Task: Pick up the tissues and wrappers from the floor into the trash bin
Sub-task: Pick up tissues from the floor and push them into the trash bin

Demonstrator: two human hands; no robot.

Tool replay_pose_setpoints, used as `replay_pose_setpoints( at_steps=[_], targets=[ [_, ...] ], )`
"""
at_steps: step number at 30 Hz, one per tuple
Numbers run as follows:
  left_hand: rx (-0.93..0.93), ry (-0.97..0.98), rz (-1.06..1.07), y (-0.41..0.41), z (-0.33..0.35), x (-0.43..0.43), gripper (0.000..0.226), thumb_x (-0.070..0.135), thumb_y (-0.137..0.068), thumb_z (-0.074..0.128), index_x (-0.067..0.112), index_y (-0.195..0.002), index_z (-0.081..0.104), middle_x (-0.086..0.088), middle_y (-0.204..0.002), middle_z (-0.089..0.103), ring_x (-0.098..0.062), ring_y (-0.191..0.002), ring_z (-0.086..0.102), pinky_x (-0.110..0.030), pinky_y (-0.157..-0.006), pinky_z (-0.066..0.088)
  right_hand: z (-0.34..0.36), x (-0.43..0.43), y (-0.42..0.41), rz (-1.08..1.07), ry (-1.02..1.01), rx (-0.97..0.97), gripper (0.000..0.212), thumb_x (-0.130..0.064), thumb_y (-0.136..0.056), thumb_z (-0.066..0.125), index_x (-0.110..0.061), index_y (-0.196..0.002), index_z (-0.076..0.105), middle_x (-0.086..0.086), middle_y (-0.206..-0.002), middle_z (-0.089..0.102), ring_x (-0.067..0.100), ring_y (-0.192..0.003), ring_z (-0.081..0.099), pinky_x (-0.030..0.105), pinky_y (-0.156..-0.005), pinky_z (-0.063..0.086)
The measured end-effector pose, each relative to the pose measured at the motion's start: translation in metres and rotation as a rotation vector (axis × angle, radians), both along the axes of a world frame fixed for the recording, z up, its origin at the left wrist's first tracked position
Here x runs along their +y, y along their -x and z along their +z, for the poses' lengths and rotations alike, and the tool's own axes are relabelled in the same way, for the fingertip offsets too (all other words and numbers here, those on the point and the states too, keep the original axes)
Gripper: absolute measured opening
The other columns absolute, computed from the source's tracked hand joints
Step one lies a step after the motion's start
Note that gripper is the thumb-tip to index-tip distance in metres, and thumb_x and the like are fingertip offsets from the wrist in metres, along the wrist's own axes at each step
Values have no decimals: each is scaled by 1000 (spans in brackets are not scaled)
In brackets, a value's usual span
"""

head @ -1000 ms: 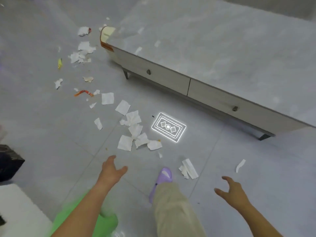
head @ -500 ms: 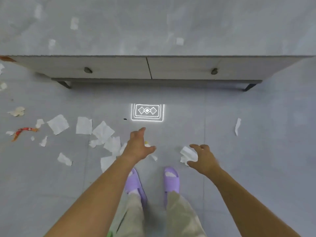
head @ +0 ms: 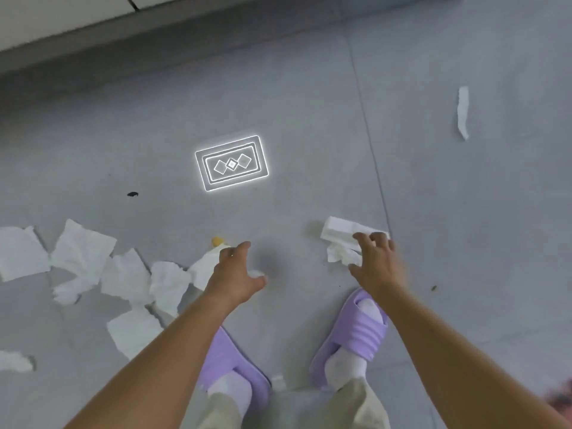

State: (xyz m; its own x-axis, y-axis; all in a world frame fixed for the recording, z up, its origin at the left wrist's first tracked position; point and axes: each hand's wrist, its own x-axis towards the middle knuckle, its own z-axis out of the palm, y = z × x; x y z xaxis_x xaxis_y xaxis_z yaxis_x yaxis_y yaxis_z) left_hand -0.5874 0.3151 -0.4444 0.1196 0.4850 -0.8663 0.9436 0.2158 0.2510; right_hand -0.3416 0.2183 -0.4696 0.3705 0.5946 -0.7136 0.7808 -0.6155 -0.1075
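Both hands have sunk nearer the floor (head: 479, 230). The right hand (head: 376, 264) curls its fingers round a crumpled tissue (head: 339, 235); the left hand (head: 235, 274) hovers, fingers spread, empty. Many tissues (head: 83, 252) remain scattered, and no bin is in sight, so the job looks barely begun.

Floor marker (head: 231, 163): on floor (head: 479, 243), before cabinet (head: 62, 20).
Tissue row (head: 83, 252): left of floor marker, nearer.
Left hand (head: 235, 274): over tissue row's right end.
Folded tissue (head: 339, 232): right of floor marker, nearer, under right hand (head: 376, 261) fingers.
Tissue strip (head: 463, 111): far right of floor marker.
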Motion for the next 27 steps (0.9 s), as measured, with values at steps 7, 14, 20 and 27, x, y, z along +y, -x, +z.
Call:
replay_pose_setpoints(
  at_steps=[7, 14, 20, 27],
  targets=[
    [-120, -113, -76, -63, -78, 28, 77, 35, -76, 69, 25, -140, 27, -9, -141, 30, -27, -114, 52, -25, -84, 37, -85, -2, -3, 213, 9, -38, 70, -21, -75, 68, -33, -132, 29, 9, -138, 25, 35, -122, 31, 44, -80, 48],
    [-116, -285, -225, -101, -98, 62, 78, 36, -75, 70, 22, -139, 28, -8, -142, 30, -32, -127, 37, -43, -99, 40, -102, 33, -65, -142, -342, 99, 24, -10, -85, 54, -12, -108, 61, 13, -109, 55, 34, -100, 54, 31, -74, 40],
    [76, -368, -442, -120, -107, 90, 91, 49, -66, 74, 34, -136, 18, -5, -151, 11, -39, -131, 25, -51, -99, 37, -86, 114, -198, -364, -486, -204, 20, -31, -80, 63, -22, -97, 69, 5, -141, 35, 31, -123, 40, 34, -97, 38],
    [113, -261, -510, -135, -119, 90, 92, 66, -68, 60, 44, -138, 7, -5, -153, -8, -48, -128, 24, -50, -101, 37, -106, 154, -273, -436, -159, -140, 25, -32, -77, 71, -32, -100, 61, 4, -157, 13, 31, -140, 18, 32, -112, 21]
  ],
)
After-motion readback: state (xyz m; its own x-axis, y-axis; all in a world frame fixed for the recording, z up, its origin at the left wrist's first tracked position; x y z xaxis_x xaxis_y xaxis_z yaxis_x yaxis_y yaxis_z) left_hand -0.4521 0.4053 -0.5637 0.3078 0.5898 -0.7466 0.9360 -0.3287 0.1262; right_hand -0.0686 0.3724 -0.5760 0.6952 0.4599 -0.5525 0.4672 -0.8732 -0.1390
